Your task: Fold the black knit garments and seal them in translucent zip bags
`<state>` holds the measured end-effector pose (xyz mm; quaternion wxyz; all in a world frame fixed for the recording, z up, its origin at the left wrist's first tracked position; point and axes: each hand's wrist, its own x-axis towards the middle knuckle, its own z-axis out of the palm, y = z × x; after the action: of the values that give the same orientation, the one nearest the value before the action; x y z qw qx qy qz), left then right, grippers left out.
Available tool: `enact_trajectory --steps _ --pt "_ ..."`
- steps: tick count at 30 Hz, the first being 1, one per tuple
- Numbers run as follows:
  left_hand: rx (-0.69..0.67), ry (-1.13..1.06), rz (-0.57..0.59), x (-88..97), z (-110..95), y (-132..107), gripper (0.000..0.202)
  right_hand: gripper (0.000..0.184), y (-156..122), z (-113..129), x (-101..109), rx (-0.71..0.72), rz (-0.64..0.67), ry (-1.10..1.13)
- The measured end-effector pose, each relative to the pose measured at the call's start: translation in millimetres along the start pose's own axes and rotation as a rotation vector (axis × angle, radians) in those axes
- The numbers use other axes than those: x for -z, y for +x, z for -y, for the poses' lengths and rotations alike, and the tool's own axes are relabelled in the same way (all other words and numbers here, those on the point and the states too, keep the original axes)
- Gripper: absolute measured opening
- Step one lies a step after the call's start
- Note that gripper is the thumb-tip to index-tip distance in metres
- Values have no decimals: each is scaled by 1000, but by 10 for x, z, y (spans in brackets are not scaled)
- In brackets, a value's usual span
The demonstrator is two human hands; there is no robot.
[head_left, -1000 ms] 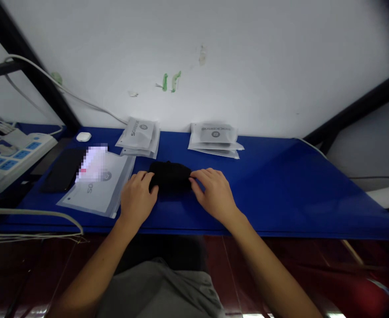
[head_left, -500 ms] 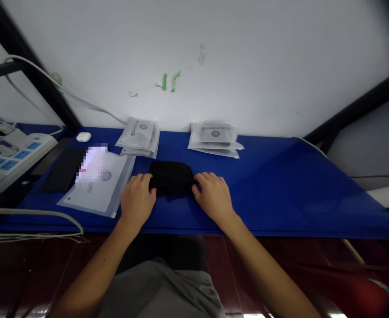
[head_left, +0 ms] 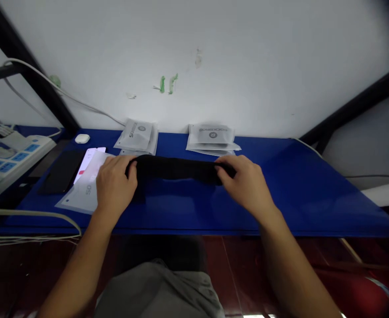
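A black cloth band [head_left: 177, 168] stretches lengthwise between my hands, held just above the blue tabletop [head_left: 188, 207]. My left hand [head_left: 116, 181] pinches its left end between thumb and fingers. Its right end is gripped the same way by my right hand [head_left: 244, 181]. What exact kind of cloth item this is, I cannot tell. Partly behind my left hand lies a translucent zip bag [head_left: 78, 198] with printed lettering.
Two piles of printed zip bags, a left pile [head_left: 136, 134] and a right pile [head_left: 212, 136], lie by the wall. At left are a lit phone [head_left: 89, 163], a dark phone [head_left: 62, 172], a white earbud case [head_left: 82, 138] and a power strip [head_left: 15, 159].
My hands have moved apart and slightly up. The black cloth, a compact bundle before, is now pulled out into a long narrow band.
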<state>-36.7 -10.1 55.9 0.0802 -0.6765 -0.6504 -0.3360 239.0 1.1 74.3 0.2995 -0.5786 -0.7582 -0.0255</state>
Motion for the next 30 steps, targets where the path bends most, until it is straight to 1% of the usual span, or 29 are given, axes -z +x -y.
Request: enact_trajectory --steps 3,6,8,10,11,13,15,17,19,22,24,26,27,28,30 --pt "-35 -58 2 169 12 56 25 14 27 -40 159 -33 20 116" --pt "-54 -101 89 256 15 167 24 11 119 -121 230 -77 54 170" --pt "-53 -67 127 224 1 246 26 11 197 -190 185 -100 64 116" --pt "-48 27 88 136 -29 281 29 16 244 -244 77 -106 39 -35" --pt "-58 66 68 83 -49 271 30 19 247 -258 11 -93 27 -114" --pt "-116 88 100 -18 -90 195 31 22 202 -253 -115 -36 59 -170" --pt "-198 69 231 -95 -119 63 30 23 112 -215 -209 53 181 -127" --pt "-274 59 406 -149 -125 -77 31 26 17 -172 -265 135 329 -75" --pt "-309 82 532 -186 -113 -184 35 30 -49 -148 -295 173 421 -59" --pt "-287 145 625 -211 -95 -239 42 36 -71 -154 -316 161 460 -97" --pt "-268 178 677 -204 -101 -216 39 37 -51 -170 -320 138 491 -142" --pt "-251 194 703 -185 -126 -166 32 36 -21 -185 -324 120 522 -173" --pt "-242 194 692 -179 -143 -136 31 34 -4 -194 -330 119 526 -180" --pt "-234 186 661 -177 -162 -106 31 32 12 -205 -341 122 517 -185" --pt "-219 153 556 -200 -195 -48 32 29 42 -239 -376 122 475 -208"
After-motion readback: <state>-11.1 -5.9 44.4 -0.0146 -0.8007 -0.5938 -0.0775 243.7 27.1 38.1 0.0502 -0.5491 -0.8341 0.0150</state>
